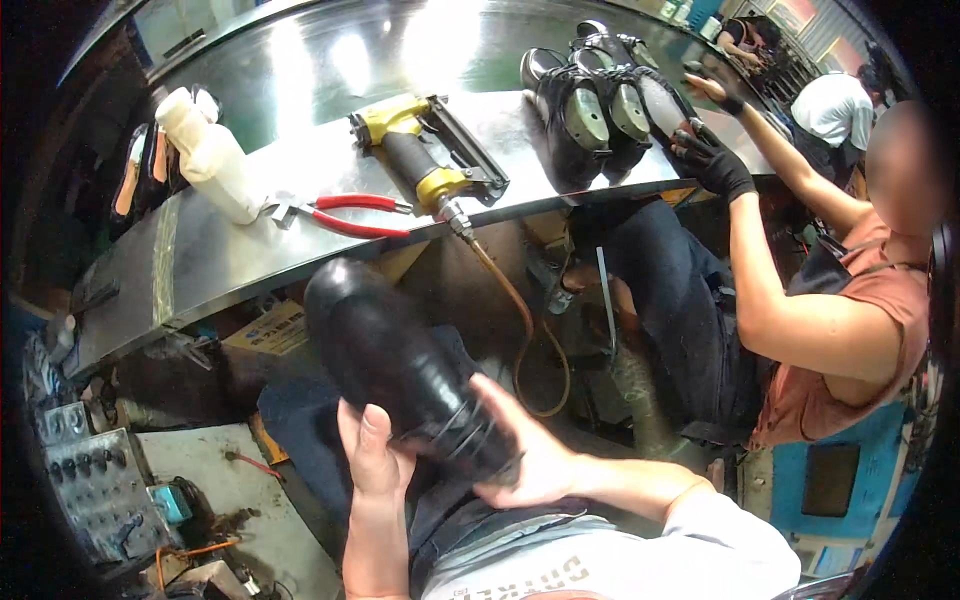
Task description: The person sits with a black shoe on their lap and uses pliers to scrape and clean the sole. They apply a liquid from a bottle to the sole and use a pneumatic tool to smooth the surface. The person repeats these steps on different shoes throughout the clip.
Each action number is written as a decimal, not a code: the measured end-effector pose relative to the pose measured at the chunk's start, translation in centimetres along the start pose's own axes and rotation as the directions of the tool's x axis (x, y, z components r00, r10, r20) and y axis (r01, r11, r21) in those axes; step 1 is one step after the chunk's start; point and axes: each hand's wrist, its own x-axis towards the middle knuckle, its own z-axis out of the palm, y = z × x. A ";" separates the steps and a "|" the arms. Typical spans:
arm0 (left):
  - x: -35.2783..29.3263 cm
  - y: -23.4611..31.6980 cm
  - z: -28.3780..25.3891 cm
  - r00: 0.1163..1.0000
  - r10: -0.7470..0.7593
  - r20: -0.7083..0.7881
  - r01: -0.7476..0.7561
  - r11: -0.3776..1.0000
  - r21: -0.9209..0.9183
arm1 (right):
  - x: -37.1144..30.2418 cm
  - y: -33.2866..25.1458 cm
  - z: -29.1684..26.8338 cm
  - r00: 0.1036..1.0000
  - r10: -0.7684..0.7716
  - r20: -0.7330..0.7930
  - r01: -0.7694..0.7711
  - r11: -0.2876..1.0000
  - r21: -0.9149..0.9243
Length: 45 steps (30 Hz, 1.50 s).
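Observation:
A glossy black shoe (385,340) is held over my lap, its rounded toe pointing away toward the bench. My right hand (530,440) grips the heel end from the right, near the straps or laces. On the other side, my left hand (375,450) presses against the shoe, thumb raised and the other fingers partly hidden behind it. Beyond the toe, pincers with red handles (355,215) lie at the bench's near edge. A yellow and black air stapler (420,150) rests beside them, its hose hanging down off the edge.
A metal bench (280,250) runs across the front. On it stand a cream plastic bottle (210,155) and several black shoes (590,100). At the right a co-worker's gloved hand (715,165) touches one shoe. A grey control box (95,490) is at lower left.

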 end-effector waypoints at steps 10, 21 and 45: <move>0.3 -2.7 -4.7 0.962 -0.174 0.210 0.126 0.967 0.223 | 6.5 -13.6 -11.6 0.872 -0.063 -0.486 0.105 0.993 0.058; -3.9 -5.3 -10.7 0.950 -0.301 -0.082 0.312 0.925 0.215 | 18.5 -13.0 -28.1 0.687 -0.557 -0.467 -0.323 0.342 -0.883; 5.3 9.9 -12.6 0.898 0.405 -0.173 -0.314 0.865 0.392 | 25.3 -7.8 -25.3 0.826 -0.476 -0.303 -0.473 -0.292 -0.831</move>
